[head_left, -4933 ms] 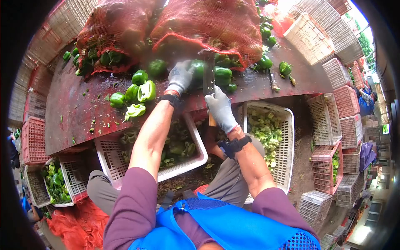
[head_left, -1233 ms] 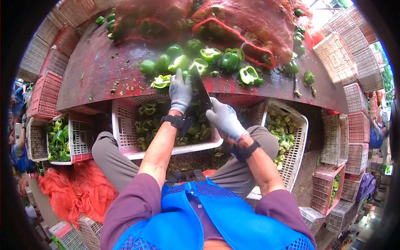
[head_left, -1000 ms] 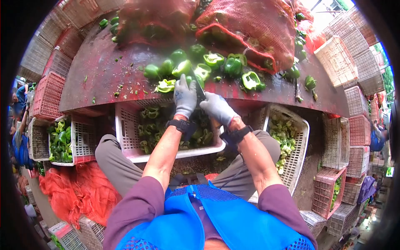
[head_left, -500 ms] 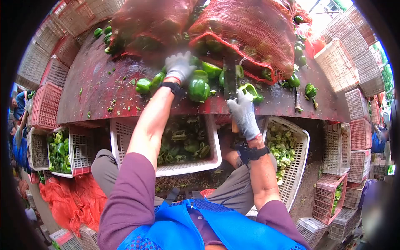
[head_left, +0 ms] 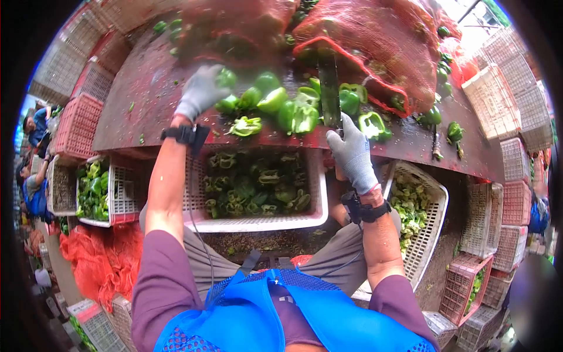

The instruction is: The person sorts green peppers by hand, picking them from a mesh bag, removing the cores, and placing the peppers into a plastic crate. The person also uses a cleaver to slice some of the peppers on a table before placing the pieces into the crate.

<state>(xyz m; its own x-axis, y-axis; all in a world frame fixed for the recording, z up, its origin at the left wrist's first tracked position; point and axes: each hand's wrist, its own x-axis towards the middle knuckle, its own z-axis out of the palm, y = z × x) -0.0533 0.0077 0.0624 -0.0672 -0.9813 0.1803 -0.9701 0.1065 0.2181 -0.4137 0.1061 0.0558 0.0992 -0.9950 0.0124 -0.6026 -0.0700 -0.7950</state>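
Note:
My left hand (head_left: 202,94), in a grey glove, is at the table's left-middle, its fingers and thumb around a whole green bell pepper (head_left: 226,78); blur softens the grip. In my right hand (head_left: 352,146), also gloved, is a knife with a broad dark blade (head_left: 329,88) pointing away from me. Between the hands lie whole peppers and a cut-open bell pepper (head_left: 305,114). A pepper piece (head_left: 245,126) rests near the table edge. Right of the blade is a hollow pepper half (head_left: 372,125).
Red mesh sacks (head_left: 375,53) of peppers stand on the table (head_left: 129,126). Below its edge are a white crate (head_left: 264,223) of pepper pieces and another crate (head_left: 437,217) with pale green scraps. Stacked crates (head_left: 76,126) flank both sides. Other people are at far left.
My left hand has moved left and closed around a pepper. More peppers now lie spread between the hands, with cut pieces among them. The right hand still holds the knife.

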